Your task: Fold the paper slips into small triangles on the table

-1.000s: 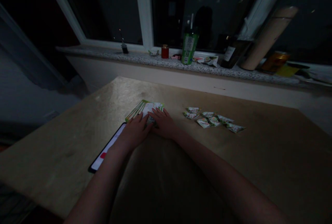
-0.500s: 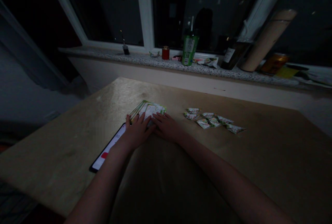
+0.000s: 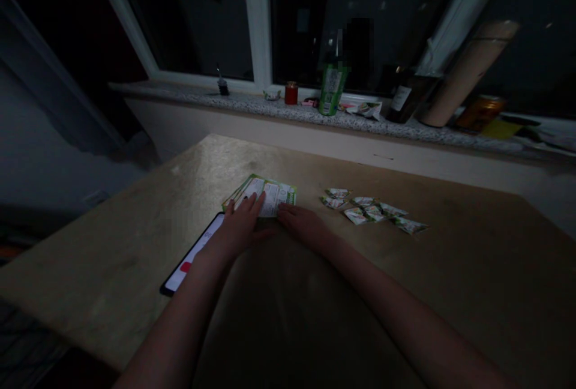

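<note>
A fanned stack of flat green-and-white printed packets lies on the table. My left hand rests on its near left part, palm down with fingers spread. At the near right corner of the stack, my right hand lies low with its fingers stretched out and their tips touching the packets. Neither hand grips anything. A phone with a lit white screen and a red button lies left of my left hand, partly covered by that wrist and forearm.
Several small, crumpled green-and-white wrapped pieces lie on the table to the right. Behind it, the stone windowsill holds a red jar, a green can, a dark bottle, a tall tan cylinder and an orange can.
My right hand has slid right, away from my left hand, to the stack's near right corner. More of the top packet shows between the hands. The view has shifted slightly.
</note>
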`<move>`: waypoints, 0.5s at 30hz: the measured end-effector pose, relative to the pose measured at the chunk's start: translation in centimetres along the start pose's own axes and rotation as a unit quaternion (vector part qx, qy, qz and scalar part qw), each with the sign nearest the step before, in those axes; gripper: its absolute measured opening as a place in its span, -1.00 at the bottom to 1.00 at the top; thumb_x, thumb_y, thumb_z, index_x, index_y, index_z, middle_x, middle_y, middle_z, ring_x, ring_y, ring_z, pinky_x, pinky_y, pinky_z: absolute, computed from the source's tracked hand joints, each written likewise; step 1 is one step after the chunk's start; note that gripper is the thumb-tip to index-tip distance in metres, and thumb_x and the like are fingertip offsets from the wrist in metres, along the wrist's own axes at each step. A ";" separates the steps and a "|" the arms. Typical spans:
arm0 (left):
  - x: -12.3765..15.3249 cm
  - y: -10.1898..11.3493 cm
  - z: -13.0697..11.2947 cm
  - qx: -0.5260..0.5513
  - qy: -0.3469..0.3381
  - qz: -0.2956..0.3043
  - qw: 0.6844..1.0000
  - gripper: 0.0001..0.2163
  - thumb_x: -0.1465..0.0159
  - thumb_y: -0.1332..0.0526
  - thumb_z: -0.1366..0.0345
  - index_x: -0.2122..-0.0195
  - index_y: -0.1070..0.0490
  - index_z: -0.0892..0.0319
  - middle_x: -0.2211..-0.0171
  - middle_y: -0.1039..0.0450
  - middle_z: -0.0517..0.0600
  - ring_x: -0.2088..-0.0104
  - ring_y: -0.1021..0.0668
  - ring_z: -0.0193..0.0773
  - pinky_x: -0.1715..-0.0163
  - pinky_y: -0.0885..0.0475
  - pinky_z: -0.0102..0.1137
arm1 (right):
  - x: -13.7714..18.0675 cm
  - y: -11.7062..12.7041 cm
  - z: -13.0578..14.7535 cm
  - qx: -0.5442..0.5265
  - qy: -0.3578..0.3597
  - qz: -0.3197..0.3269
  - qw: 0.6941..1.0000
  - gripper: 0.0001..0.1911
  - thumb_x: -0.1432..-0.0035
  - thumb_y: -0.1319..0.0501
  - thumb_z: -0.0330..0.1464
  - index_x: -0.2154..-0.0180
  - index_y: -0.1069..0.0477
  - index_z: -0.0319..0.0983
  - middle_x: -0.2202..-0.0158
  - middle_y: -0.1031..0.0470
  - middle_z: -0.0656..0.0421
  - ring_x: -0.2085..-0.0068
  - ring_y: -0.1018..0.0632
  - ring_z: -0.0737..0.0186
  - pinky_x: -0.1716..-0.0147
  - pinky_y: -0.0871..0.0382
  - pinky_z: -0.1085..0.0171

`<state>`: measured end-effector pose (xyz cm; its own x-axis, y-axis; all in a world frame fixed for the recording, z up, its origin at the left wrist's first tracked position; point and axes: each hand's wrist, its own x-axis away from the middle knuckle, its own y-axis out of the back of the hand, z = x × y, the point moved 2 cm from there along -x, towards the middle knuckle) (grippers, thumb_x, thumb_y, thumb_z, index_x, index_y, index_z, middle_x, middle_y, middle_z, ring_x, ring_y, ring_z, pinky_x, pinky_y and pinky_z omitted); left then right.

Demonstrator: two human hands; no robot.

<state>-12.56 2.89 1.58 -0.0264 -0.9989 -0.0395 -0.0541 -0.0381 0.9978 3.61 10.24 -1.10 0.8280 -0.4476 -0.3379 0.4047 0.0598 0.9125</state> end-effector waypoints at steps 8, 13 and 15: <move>-0.7 0.1 -1.3 -0.005 -0.091 -0.003 0.996 -0.55 -0.30 -0.10 0.19 -0.20 -0.19 0.13 -0.30 0.01 0.13 -0.28 -0.08 -0.06 -0.21 0.21 -0.02 | 2.4 1.8 -0.4 0.011 -0.001 -0.015 1.000 -0.71 -0.30 -0.02 -0.39 0.04 -0.42 -0.29 -0.07 -0.42 -0.02 -0.10 -0.43 0.10 -0.08 -0.35 0.14; -0.5 0.2 -2.9 0.020 -0.172 0.002 0.985 -0.62 -0.36 0.01 0.27 -0.20 -0.20 0.11 -0.21 -0.21 0.01 -0.22 -0.24 -0.28 -0.23 0.06 -0.27 | 4.9 2.5 -0.8 0.006 0.003 -0.038 0.999 -0.72 -0.28 -0.04 -0.39 0.04 -0.42 -0.23 -0.02 -0.47 0.04 -0.11 -0.42 0.13 -0.09 -0.35 0.13; -0.3 0.1 -3.8 0.029 -0.198 0.002 0.980 -0.62 -0.37 0.01 0.23 -0.20 -0.20 0.11 -0.19 -0.25 0.01 -0.20 -0.27 -0.27 -0.22 0.01 -0.30 | 6.1 2.8 -0.7 0.010 0.005 -0.041 0.999 -0.72 -0.28 -0.04 -0.38 0.05 -0.44 -0.24 0.00 -0.48 0.01 -0.09 -0.44 0.11 -0.05 -0.38 0.11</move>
<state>-8.78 3.04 1.85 -0.4113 -0.9092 -0.0644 -0.1096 -0.0208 0.9938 10.09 8.30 -0.73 0.7963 -0.4409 -0.4143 0.4637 0.0050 0.8860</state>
